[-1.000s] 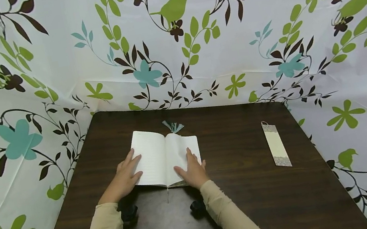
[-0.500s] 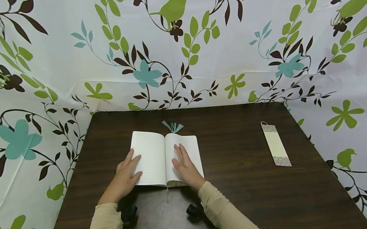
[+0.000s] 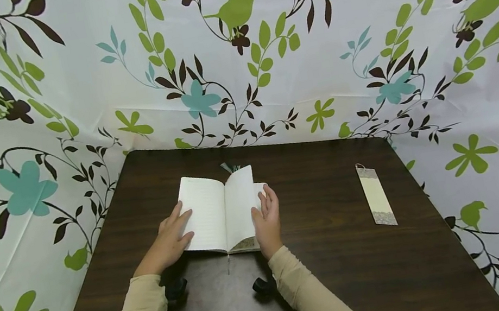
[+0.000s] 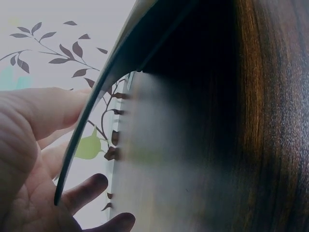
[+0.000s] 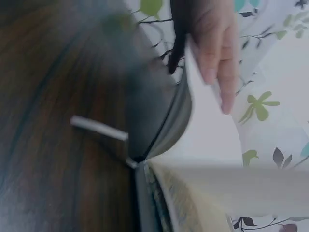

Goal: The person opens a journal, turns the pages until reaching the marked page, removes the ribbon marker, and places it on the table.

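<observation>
An open notebook (image 3: 204,212) lies on the table, its blank pages up. My left hand (image 3: 169,240) grips its left side; in the left wrist view the thumb lies on one side of the dark cover (image 4: 96,92), fingertips on the other. My right hand (image 3: 268,224) holds a raised page (image 3: 239,201) at its right edge, thumb on the edge. A greenish patterned piece (image 3: 246,244) shows beneath that page at the bottom. A teal tassel (image 3: 230,167) sticks out at the top, partly behind the page. A ribbon (image 5: 99,128) hangs from the spine.
A pale bookmark (image 3: 376,197) with patterned ends lies on the dark wooden table (image 3: 321,231) to the right. Cloth with birds and leaves (image 3: 119,89) hangs behind and beside the table. A black strap piece (image 3: 262,286) sits below my right wrist.
My right hand slid left over the right page, then moved back right and the page rose with its edge, partly covering the tassel. My left hand stayed put.
</observation>
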`<state>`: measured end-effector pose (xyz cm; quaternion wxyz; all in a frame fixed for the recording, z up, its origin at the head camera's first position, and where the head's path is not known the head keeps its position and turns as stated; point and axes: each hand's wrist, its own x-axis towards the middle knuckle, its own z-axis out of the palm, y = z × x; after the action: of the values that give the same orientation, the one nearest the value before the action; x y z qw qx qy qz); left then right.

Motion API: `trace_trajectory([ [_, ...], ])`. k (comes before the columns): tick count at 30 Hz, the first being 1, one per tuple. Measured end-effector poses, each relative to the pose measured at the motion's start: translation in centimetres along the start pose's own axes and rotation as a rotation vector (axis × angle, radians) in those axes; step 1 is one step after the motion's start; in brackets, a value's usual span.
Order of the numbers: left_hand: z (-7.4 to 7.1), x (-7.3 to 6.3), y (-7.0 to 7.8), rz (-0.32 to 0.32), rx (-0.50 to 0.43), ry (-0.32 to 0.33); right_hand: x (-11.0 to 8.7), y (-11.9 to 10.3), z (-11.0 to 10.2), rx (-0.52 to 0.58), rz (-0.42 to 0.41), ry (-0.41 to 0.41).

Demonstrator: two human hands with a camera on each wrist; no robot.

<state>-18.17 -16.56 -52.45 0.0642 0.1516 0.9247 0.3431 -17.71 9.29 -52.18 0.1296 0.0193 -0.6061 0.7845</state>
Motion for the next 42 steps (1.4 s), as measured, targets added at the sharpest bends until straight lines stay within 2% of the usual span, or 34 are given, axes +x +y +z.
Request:
trace_trajectory([
  [2, 0.0, 0.0, 0.0, 0.004, 0.004, 0.001, 0.2, 0.6, -0.5, 0.149, 0.051, -0.029],
  [4, 0.0, 0.0, 0.1, 0.006, 0.002, 0.001, 0.3, 0.8, -0.8, 0.253, 0.125, -0.122],
  [6, 0.0, 0.1, 0.1, 0.003, -0.001, 0.002, 0.2, 0.8, -0.9, 0.231, 0.195, -0.248],
  [9, 0.1, 0.0, 0.0, -0.001, -0.024, 0.006, -0.1, 1.1, -0.8, 0.061, 0.195, -0.457],
  [11, 0.1, 0.1, 0.0, 0.008, -0.044, 0.019, -0.4, 1.5, -0.6, -0.139, 0.149, -0.56],
  [16, 0.0, 0.0, 0.1, 0.035, -0.109, 0.061, -1.3, 2.3, -0.2, -0.56, -0.004, -0.712],
  [19, -0.2, 0.1, 0.2, 0.026, -0.138, 0.073, -1.5, 2.7, -0.2, -0.698, -0.091, -0.76],
  [22, -0.2, 0.2, 0.3, 0.024, -0.109, 0.069, -1.5, 3.1, -0.2, -0.769, -0.151, -0.747],
  [24, -0.1, 0.3, 0.2, 0.023, -0.078, 0.061, -1.4, 3.3, -0.3, -0.782, -0.173, -0.674],
  [26, 0.0, 0.4, 0.1, 0.021, -0.054, 0.051, -1.1, 3.5, -0.5, -0.805, -0.186, -0.552],
  [28, 0.2, 0.4, -0.1, 0.018, -0.047, 0.047, -0.8, 3.6, -0.7, -0.865, -0.18, -0.394],
  [30, 0.3, 0.5, -0.1, 0.016, -0.055, 0.045, -0.5, 3.5, -0.9, -0.961, -0.132, -0.266],
  [32, 0.3, 0.6, -0.2, 0.016, -0.053, 0.045, -0.2, 3.4, -1.1, -1.066, -0.065, -0.195],
  [33, 0.3, 0.6, -0.2, 0.013, -0.055, 0.044, -0.2, 3.3, -1.1, -1.106, -0.024, -0.18],
  [36, 0.3, 0.6, -0.1, 0.005, -0.051, 0.046, 0.2, 3.1, -0.9, -1.176, 0.065, -0.206],
  [42, 0.2, 0.7, 0.0, 0.014, -0.028, 0.053, 0.8, 2.9, 0.4, -1.256, 0.124, -0.242],
])
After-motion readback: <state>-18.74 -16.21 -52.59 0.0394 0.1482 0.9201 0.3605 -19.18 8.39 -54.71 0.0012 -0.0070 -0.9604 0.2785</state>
